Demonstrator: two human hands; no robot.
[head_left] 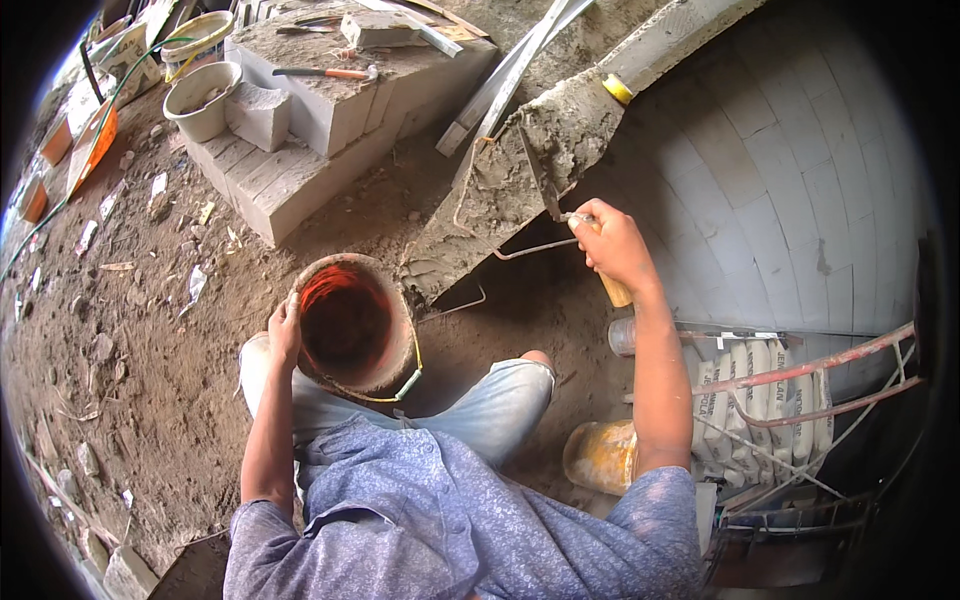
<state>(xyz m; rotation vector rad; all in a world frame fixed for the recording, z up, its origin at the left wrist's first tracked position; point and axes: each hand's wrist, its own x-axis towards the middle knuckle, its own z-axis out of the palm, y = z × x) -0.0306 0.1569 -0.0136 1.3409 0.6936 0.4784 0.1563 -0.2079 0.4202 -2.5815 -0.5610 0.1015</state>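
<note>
My left hand (pixel 286 328) grips the near-left rim of a bucket (pixel 408 340) that rests by my legs. The bucket tips toward the wall; its inside looks reddish and dark, and its contents are hard to make out. With my right hand (pixel 618 245) I hold a trowel (pixel 545 180) by its wooden handle, fingers closed around it. The trowel's blade lies against wet grey mortar (pixel 500 200) spread along the top of a low wall. Bent metal rods (pixel 530 248) straddle the wall's top near the trowel. A yellow tape roll (pixel 617 89) sits farther along the wall.
Stacked pale blocks (pixel 290 180) at upper left bear a hammer (pixel 330 73) and a grey pail (pixel 203 100). Long metal bars (pixel 510 80) lean by the wall. A stained yellow bucket (pixel 600 456), piled white sacks (pixel 765 400) and a red metal frame (pixel 830 350) stand at right.
</note>
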